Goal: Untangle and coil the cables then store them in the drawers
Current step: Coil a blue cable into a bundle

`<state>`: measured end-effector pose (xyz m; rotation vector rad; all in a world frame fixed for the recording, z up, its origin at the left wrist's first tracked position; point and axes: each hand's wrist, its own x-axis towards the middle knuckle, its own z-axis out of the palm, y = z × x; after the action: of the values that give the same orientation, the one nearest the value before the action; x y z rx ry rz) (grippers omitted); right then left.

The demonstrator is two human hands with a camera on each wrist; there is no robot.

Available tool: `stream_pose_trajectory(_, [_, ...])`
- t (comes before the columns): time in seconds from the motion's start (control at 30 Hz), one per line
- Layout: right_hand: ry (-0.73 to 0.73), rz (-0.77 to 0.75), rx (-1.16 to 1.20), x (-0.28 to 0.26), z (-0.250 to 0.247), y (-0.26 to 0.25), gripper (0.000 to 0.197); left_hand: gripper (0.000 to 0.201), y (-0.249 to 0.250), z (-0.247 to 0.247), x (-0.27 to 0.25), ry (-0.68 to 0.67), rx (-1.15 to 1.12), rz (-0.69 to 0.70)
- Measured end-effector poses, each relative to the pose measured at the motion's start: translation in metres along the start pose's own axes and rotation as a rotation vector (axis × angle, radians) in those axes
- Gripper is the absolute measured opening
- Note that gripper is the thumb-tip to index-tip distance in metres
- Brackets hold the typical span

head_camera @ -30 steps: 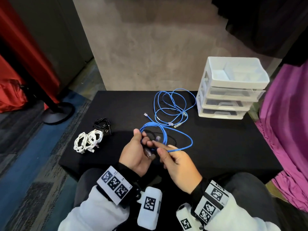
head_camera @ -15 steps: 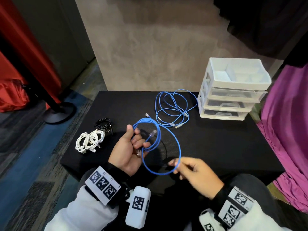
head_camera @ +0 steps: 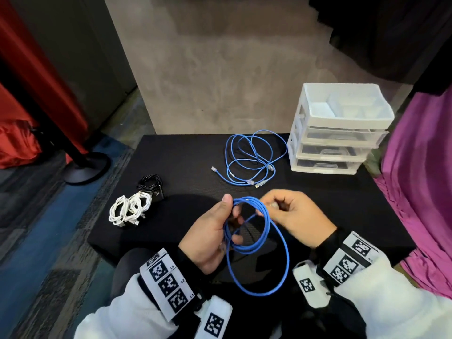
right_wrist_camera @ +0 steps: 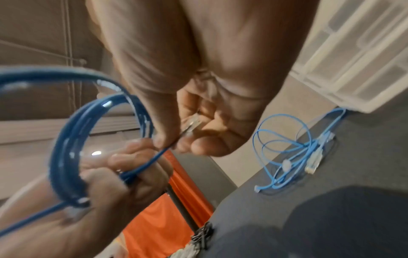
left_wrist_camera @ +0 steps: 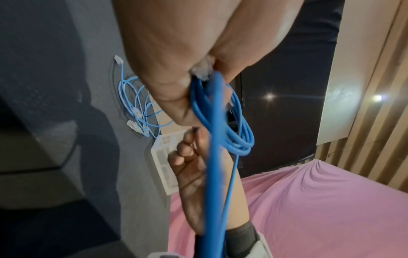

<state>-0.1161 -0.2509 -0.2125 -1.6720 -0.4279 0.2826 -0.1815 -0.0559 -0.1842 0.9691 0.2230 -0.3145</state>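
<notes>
A blue network cable (head_camera: 247, 231) is wound into several loops above the near edge of the black table (head_camera: 186, 167). My left hand (head_camera: 215, 231) grips the bundled loops, thumb on top. My right hand (head_camera: 286, 211) pinches the cable's clear end plug (right_wrist_camera: 190, 124) just right of the coil. One larger loop (head_camera: 283, 265) hangs down toward my lap. In the left wrist view the coil (left_wrist_camera: 220, 122) runs past my palm. A second, lighter blue cable (head_camera: 252, 157) lies loose and tangled at the table's far middle. The white drawer unit (head_camera: 337, 133) stands at the far right, its drawers closed.
A coiled white cable bundle (head_camera: 129, 209) and a small black coiled cable (head_camera: 150, 183) lie on the table's left part. A pink cloth (head_camera: 420, 192) hangs at the right. A black stand base (head_camera: 85, 165) and red fabric sit on the floor at left.
My right hand has risen from the low front up beside the coil, bringing the cable's end plug with it. The loops in my left hand have grown tighter.
</notes>
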Motion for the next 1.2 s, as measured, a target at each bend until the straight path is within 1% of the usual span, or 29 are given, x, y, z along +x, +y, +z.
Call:
stream_pose_trajectory(0.1, [0.132,-0.040,-0.103,0.008,-0.013,-0.003,0.008,0.040,-0.005,-0.007,0.000,0.007,0.118,-0.045])
stream_pose_trajectory(0.17, [0.191,-0.071,-0.188,0.012,-0.018,-0.007,0.009,0.041,-0.010,-0.008,-0.004,-0.045,0.165,-0.091])
stream_pose_trajectory(0.27, [0.307,-0.112,-0.378,0.020,-0.027,-0.010,0.008,0.033,-0.020,-0.009,-0.011,-0.123,0.274,-0.075])
stream_pose_trajectory(0.33, [0.395,-0.122,-0.450,0.025,-0.035,-0.012,0.008,0.027,-0.027,-0.008,-0.015,-0.148,0.334,-0.055])
stream_pose_trajectory(0.4, [0.477,-0.126,-0.483,0.029,-0.044,-0.014,0.010,0.029,-0.034,-0.009,-0.017,-0.118,0.383,-0.056])
stream_pose_trajectory(0.47, [0.518,-0.147,-0.498,0.030,-0.049,-0.015,0.010,0.025,-0.039,-0.010,-0.018,-0.082,0.430,-0.059])
stream_pose_trajectory(0.53, [0.525,-0.166,-0.528,0.028,-0.050,-0.015,0.009,0.026,-0.041,-0.011,-0.017,-0.063,0.457,-0.054])
stream_pose_trajectory(0.6, [0.482,-0.129,-0.548,0.026,-0.051,-0.015,0.007,0.029,-0.042,-0.015,-0.013,0.006,0.477,-0.011])
stream_pose_trajectory(0.63, [0.418,-0.084,-0.546,0.024,-0.052,-0.014,0.008,0.031,-0.041,-0.017,-0.010,0.057,0.489,0.023])
stream_pose_trajectory(0.7, [0.206,0.025,-0.534,0.017,-0.052,-0.010,0.014,0.030,-0.037,-0.025,-0.006,0.147,0.500,0.098])
stream_pose_trajectory(0.77, [0.019,0.095,-0.441,0.006,-0.043,-0.007,0.018,0.029,-0.033,-0.031,-0.003,0.205,0.503,0.159])
stream_pose_trajectory(0.83, [-0.056,0.107,-0.251,-0.008,-0.026,-0.010,0.015,0.029,-0.029,-0.035,0.001,0.248,0.507,0.203])
stream_pose_trajectory(0.9, [-0.046,0.106,-0.105,-0.018,-0.007,-0.013,0.010,0.029,-0.027,-0.035,0.006,0.286,0.486,0.245])
stream_pose_trajectory(0.93, [-0.032,0.094,-0.082,-0.022,0.003,-0.014,0.009,0.029,-0.027,-0.034,0.008,0.298,0.463,0.262])
stream_pose_trajectory(1.0, [-0.004,0.035,-0.113,-0.026,0.022,-0.014,0.009,0.029,-0.027,-0.030,0.010,0.310,0.422,0.280])
stream_pose_trajectory(1.1, [0.149,-0.083,-0.249,-0.029,0.049,-0.010,0.015,0.031,-0.028,-0.021,0.008,0.313,0.354,0.269])
stream_pose_trajectory(1.13, [0.206,-0.101,-0.247,-0.029,0.057,-0.007,0.018,0.032,-0.027,-0.019,0.008,0.302,0.310,0.252])
stream_pose_trajectory(1.2, [0.286,-0.066,-0.179,-0.031,0.069,-0.002,0.028,0.034,-0.023,-0.015,0.007,0.247,0.177,0.202])
